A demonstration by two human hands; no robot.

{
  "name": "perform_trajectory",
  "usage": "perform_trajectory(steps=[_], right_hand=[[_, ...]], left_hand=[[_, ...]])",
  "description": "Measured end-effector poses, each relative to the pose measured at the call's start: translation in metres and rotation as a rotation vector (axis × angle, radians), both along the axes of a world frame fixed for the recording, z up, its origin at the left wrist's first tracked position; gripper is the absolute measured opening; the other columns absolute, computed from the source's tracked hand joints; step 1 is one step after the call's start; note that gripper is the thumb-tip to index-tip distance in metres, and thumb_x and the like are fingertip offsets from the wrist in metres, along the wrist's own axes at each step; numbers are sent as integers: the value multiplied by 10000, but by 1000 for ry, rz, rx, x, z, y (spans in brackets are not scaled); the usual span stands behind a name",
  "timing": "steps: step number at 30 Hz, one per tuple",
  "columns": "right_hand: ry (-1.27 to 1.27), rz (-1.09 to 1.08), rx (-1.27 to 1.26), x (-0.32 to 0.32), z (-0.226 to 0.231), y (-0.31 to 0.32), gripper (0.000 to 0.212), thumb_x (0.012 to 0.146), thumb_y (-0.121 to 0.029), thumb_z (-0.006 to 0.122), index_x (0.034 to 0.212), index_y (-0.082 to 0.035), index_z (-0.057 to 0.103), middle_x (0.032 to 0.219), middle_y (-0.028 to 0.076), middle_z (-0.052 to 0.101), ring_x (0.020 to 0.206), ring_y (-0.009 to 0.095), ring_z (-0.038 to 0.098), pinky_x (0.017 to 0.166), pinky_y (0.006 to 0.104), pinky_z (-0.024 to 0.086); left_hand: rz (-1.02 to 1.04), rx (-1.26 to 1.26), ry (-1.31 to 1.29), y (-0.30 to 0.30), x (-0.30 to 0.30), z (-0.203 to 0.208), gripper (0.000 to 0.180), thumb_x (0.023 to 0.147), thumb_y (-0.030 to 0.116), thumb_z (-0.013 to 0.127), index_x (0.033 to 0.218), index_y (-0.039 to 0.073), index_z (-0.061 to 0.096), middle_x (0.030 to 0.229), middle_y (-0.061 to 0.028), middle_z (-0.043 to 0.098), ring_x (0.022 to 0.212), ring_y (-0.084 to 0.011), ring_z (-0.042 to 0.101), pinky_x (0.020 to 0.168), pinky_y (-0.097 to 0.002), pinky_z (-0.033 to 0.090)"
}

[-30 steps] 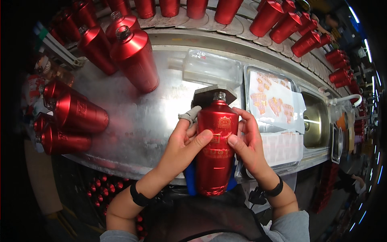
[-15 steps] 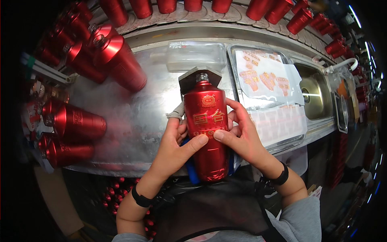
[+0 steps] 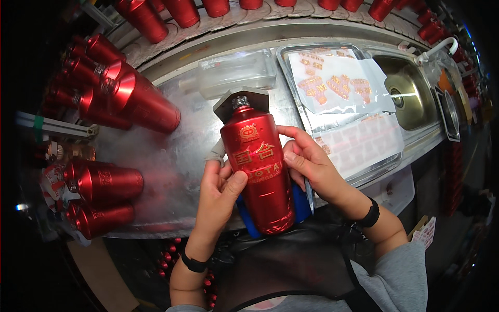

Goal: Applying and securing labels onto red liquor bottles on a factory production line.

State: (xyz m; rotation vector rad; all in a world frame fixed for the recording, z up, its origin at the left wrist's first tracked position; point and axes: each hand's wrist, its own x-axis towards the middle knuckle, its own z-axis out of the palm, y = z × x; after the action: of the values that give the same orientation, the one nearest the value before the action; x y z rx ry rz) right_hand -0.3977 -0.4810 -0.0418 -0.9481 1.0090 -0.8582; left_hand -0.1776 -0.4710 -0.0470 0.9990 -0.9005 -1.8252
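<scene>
A glossy red bottle (image 3: 262,177) with gold raised lettering and a clear threaded neck lies tilted in front of me, neck away. It rests in a holder with a blue lining (image 3: 302,205) and a dark angular plate (image 3: 224,107) behind the shoulder. My left hand (image 3: 221,182) is closed along the bottle's left side, thumb on its front edge; a grey cloth cover (image 3: 215,151) wraps one fingertip. At the right side, my right hand (image 3: 312,161) curls its fingers against the bottle. Below its palm sticks out a thin pointed metal tool (image 3: 310,195), partly hidden.
Red bottles (image 3: 140,99) lie at left, more (image 3: 106,184) nearer me. A clear bottle (image 3: 236,74) lies behind the holder. Sheets of gold-red stickers (image 3: 338,86) sit on a metal tray (image 3: 283,57), beside a sink (image 3: 410,99). A conveyor (image 3: 234,18) carries red bottles along the back.
The view has turned slightly. My right thumb has lifted from the lettering to the bottle's right edge, and my left thumb has drawn left. The thin metal tool now shows below my right hand.
</scene>
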Motion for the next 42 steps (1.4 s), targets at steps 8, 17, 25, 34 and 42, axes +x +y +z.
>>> perform_trajectory(steps=[8,17,25,34,42], right_hand=[[53,-31,32,5,3,2,567,969,-235,629,1450,-55,388,812,-47,467,635,3,413,578,173,358],[36,-11,-22,2,1,3,649,915,-197,701,1459,-55,376,807,-51,423,638,-2,407,588,163,356],[88,-39,-48,10,4,8,737,872,-181,753,1470,-33,350,834,-46,410,668,-7,412,603,161,366],[103,-51,45,-1,18,-12,535,902,-233,707,1350,-30,498,735,-50,531,605,2,461,528,172,358],[136,-102,-183,-4,-5,-10,628,862,-422,751,1270,-32,477,685,-20,497,620,74,474,562,249,399]], left_hand=[[33,-14,-30,4,-5,2,763,956,164,651,1532,13,174,1460,-212,441,1316,-247,490,1096,-379,399],[45,0,6,5,-5,0,754,955,161,651,1528,17,183,1448,-210,454,1308,-242,497,1085,-377,413],[34,-21,-12,5,-4,0,801,940,171,669,1539,25,158,1445,-210,454,1301,-231,500,1084,-369,408],[38,-50,-41,9,-4,3,809,935,137,658,1545,25,140,1438,-206,463,1295,-233,505,1074,-360,408],[231,-77,-122,0,-31,15,415,988,194,599,1329,5,455,1079,-81,647,943,-123,631,803,-265,517]])
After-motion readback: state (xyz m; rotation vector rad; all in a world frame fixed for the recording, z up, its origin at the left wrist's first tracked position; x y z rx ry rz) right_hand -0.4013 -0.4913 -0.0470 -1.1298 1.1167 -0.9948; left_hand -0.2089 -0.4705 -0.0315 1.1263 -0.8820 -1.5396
